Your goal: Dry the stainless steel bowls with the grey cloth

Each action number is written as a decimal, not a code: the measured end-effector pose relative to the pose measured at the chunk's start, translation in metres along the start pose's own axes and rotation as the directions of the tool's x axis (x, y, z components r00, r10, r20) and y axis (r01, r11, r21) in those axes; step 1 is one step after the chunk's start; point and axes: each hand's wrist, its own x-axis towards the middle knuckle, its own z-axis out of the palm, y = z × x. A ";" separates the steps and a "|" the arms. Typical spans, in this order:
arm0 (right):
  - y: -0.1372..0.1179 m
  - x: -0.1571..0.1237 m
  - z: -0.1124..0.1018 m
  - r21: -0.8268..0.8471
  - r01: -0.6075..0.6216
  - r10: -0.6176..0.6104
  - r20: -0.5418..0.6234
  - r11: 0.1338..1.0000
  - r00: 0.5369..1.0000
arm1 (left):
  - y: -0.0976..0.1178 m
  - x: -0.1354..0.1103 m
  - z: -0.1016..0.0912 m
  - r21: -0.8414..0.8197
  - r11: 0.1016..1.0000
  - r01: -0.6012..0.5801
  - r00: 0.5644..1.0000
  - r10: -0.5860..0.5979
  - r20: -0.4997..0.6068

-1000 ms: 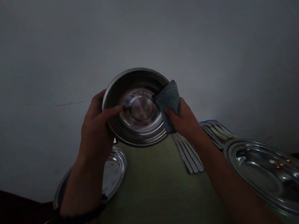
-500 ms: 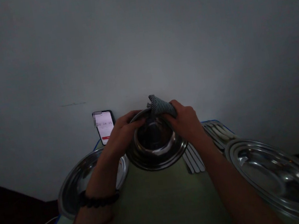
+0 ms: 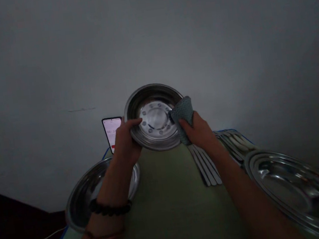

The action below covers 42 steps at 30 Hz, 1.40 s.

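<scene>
A shiny metal bowl (image 3: 156, 116) is held up above the table, tilted so that its inside faces me. A ring of round marks shows on its bottom. My left hand (image 3: 128, 138) grips the bowl's left rim, thumb inside and the other fingers behind. My right hand (image 3: 197, 130) is closed on a grey-green checked cloth (image 3: 184, 116), which lies over the bowl's right rim. The fingers of this hand are partly hidden by the cloth.
A large metal basin (image 3: 80, 206) stands at the left, partly behind my forearm. Stacked metal dishes (image 3: 287, 193) lie at the right. Several pieces of cutlery (image 3: 207, 166) rest on the green table (image 3: 173, 211), with more cutlery (image 3: 234, 139) farther back. A phone (image 3: 111, 133) leans against the wall.
The bowl has been raised and turned, from showing its underside or a steep tilt to showing its inside. The cloth has moved from the top rim to the right rim.
</scene>
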 end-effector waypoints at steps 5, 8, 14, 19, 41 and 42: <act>0.012 0.008 -0.027 -0.150 0.172 -0.172 0.015 0.974 0.985 | 0.006 -0.007 -0.010 0.355 0.934 0.030 0.910 -0.172 0.377; 0.011 0.008 -0.034 -0.177 0.228 -0.224 0.045 0.957 0.974 | -0.001 -0.010 -0.008 0.452 0.887 -0.099 0.894 -0.120 0.432; 0.005 0.009 -0.034 -0.057 0.191 -0.194 -0.046 0.980 0.980 | -0.006 -0.007 -0.003 0.281 0.960 0.008 0.964 -0.082 0.252; 0.002 0.007 -0.030 -0.014 0.102 -0.102 -0.004 0.995 0.995 | -0.001 -0.003 -0.002 0.029 0.990 0.140 0.986 -0.142 0.083; -0.011 0.009 -0.024 0.941 -0.323 0.011 0.324 0.097 0.946 | -0.004 0.010 -0.007 -0.015 0.995 0.095 0.994 -0.096 -0.047; -0.010 0.009 -0.025 0.945 -0.314 0.003 0.315 0.094 0.949 | -0.004 0.010 -0.007 -0.003 0.996 0.084 0.995 -0.084 -0.059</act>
